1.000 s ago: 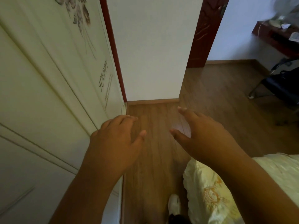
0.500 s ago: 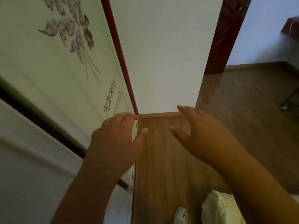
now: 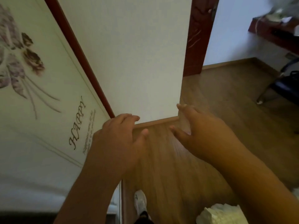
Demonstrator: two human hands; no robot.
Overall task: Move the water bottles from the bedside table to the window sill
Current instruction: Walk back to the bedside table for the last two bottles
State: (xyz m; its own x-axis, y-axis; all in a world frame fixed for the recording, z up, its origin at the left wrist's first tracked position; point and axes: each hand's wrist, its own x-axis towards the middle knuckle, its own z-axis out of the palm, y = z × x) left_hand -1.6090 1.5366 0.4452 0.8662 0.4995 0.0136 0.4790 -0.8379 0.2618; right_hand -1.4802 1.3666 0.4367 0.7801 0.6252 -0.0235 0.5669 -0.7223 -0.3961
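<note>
Both hands hang in the air over the wooden floor [image 3: 169, 167], holding nothing: the left hand [image 3: 119, 139] with fingers loosely bent, the right hand [image 3: 200, 135] spread. The wardrobe door [image 3: 48, 102] beside the left hand reads "HAPPY" under printed flowers. No water bottles show.

Bare forearms without sleeves, left hand [image 3: 119, 141], right hand [image 3: 203, 135], one white shoe [image 3: 140, 202].

The small print beside "HAPPY" on the wardrobe door [image 3: 48, 97] is blurred past reading; the chair [image 3: 284, 81] and red desk [image 3: 275, 34] are cut by the right edge; the shoe [image 3: 140, 202] is smeared; the bedding [image 3: 221, 215] is cropped below.
</note>
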